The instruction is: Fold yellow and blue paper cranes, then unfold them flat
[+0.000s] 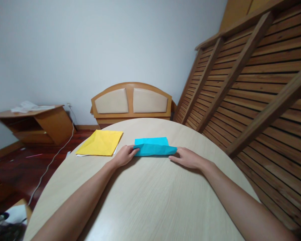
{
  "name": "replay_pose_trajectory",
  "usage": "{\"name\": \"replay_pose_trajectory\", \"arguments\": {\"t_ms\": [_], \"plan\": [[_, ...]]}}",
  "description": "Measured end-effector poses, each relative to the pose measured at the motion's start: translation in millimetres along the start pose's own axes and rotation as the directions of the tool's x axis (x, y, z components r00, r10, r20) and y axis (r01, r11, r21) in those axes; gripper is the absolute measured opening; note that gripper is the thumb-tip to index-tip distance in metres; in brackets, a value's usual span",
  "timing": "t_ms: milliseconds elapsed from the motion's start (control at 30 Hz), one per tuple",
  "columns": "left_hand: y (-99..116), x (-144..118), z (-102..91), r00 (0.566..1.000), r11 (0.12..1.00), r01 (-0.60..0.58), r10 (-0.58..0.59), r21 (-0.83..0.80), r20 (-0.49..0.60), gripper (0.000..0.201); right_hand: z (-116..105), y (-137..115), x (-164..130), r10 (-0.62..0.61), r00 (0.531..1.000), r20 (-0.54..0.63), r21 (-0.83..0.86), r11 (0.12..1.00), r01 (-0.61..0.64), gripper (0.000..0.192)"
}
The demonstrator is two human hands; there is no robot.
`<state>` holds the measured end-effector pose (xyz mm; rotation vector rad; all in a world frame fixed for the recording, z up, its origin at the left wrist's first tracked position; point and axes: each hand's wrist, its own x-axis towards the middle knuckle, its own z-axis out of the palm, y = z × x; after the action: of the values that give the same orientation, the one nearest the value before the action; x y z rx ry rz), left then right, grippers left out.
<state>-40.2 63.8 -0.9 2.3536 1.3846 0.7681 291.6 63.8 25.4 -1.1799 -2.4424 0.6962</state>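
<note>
A plain pale wall backs a room with a dark wooden floor, and a round, light wood table (145, 197) fills the foreground. At the far left a low wooden cabinet (37, 125) stands against the wall with loose white papers on top, and a white cable (54, 159) trails from the wall across the floor. On the table, left of centre, lies a yellow sheet of paper (100, 143), creased and flat, with a white edge showing beneath it. Beyond the table stands a wooden headboard (131, 100) with two padded panels. The left hand (125, 155) rests on the table just right of the yellow sheet, its fingers curled and pinching the left end of a folded blue paper (154, 147), which lies near the table's far edge between the two hands. The right hand (187, 158) lies flat at the paper's right end, fingers stretched out and pressing against the corner rather than gripping it. A slatted wooden bed frame (253, 83) leans along the right. The likely slip, as I judge it, is uneven pressure: if one hand pulls or slides while the other holds, the folded layers could shift out of line and set a crooked crease, or the thin paper could tear at the pinched end.
</note>
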Motion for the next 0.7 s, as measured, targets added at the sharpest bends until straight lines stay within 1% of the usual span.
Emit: {"name": "replay_pose_trajectory", "arguments": {"t_ms": [133, 300, 433, 567, 700], "plan": [[1.9, 0.5, 3.3, 0.997, 0.999, 0.036, -0.036, -0.006, -0.072, 0.040, 6.5, 10.5, 4.3, 0.046, 0.996, -0.078, 0.029, 0.999, -0.044, 0.036], [4.3, 3.9, 8.2, 0.983, 0.995, 0.097, -0.096, 0.002, -0.157, 0.039, 13.2, 17.2, 9.8, 0.024, 0.986, -0.164, 0.050, 0.999, -0.016, 0.036], [5.6, 6.5, 12.6, 0.968, 0.983, 0.179, -0.169, 0.040, -0.186, 0.038, 20.6, 19.7, 15.6, 0.009, 0.967, -0.254, 0.068, 0.998, 0.009, 0.034], [8.7, 5.2, 14.7, 0.957, 0.959, 0.251, -0.224, 0.136, -0.183, 0.035, 30.3, 23.1, 21.8, 0.087, 0.933, -0.349, 0.068, 0.995, -0.067, 0.031], [15.3, 2.9, 14.1, 0.943, 0.887, 0.330, -0.294, 0.322, -0.156, 0.033, 37.8, 27.4, 25.6, 0.133, 0.908, -0.397, 0.096, 0.990, -0.103, 0.026]]}}
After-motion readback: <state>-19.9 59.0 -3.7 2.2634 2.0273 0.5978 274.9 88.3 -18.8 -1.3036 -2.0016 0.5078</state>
